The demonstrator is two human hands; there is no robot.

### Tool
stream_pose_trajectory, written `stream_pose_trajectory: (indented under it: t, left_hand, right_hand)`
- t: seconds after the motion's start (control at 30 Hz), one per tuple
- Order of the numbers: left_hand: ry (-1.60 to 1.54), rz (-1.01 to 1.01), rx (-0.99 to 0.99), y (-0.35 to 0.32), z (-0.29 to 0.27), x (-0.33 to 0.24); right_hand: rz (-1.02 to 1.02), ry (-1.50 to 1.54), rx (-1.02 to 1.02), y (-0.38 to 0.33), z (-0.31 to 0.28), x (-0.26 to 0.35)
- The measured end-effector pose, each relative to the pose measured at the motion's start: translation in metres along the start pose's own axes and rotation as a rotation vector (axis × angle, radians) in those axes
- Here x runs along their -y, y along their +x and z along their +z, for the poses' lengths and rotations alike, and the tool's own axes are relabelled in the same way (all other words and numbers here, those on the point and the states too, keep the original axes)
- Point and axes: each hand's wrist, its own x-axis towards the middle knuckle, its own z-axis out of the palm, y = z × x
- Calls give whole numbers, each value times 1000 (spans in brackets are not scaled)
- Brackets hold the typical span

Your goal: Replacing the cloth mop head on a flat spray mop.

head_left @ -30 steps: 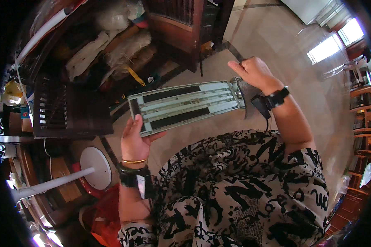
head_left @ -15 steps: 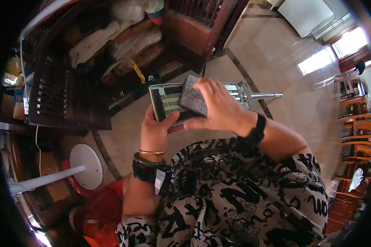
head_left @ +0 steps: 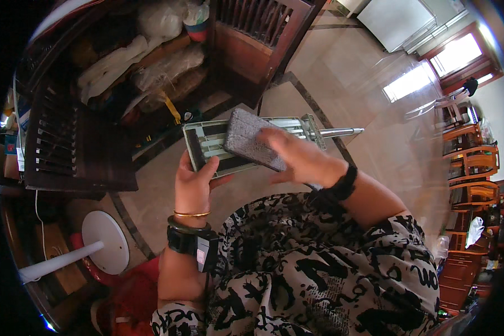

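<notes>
Head view: your left hand (head_left: 194, 185) grips one green plate (head_left: 211, 148) by its left end, right hand (head_left: 311, 159) holds one gray pad (head_left: 246, 137) blocking plate's middle, two slatted doors (head_left: 249, 47) ahead, one white base (head_left: 107, 242) left.

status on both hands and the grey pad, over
Left hand gripping left end of pale frame. Right hand holding grey pad over it, pad-frame contact unclear. Nothing seen blocking either hand.

There are two hands (head_left: 192, 187), one mop (head_left: 211, 147), one pad (head_left: 244, 138), one stand (head_left: 106, 242) and, though blurred, perhaps four chairs (head_left: 480, 162).
</notes>
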Motion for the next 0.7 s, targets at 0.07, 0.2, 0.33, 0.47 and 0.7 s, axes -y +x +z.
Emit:
stream_pose_trajectory:
  t: [0.07,0.2,0.33,0.47,0.7]
  left_hand:
    - [13,5,9,2,-1,-1]
    - [72,29,-8,2,-9,-2]
    - [190,66,3,4,-9,0]
    - [183,90,11,0,-9,4]
    - [95,49,-54,-3,-8,3]
  right_hand:
    - [-163,-184,90,-5,14,-6]
    - [-53,-41,200,16,-12,-15]
    - [394,286,-238,34,-54,-52]
    - [434,765,-318,19,-76,-44]
    - [399,745,-390,10,-93,-25]
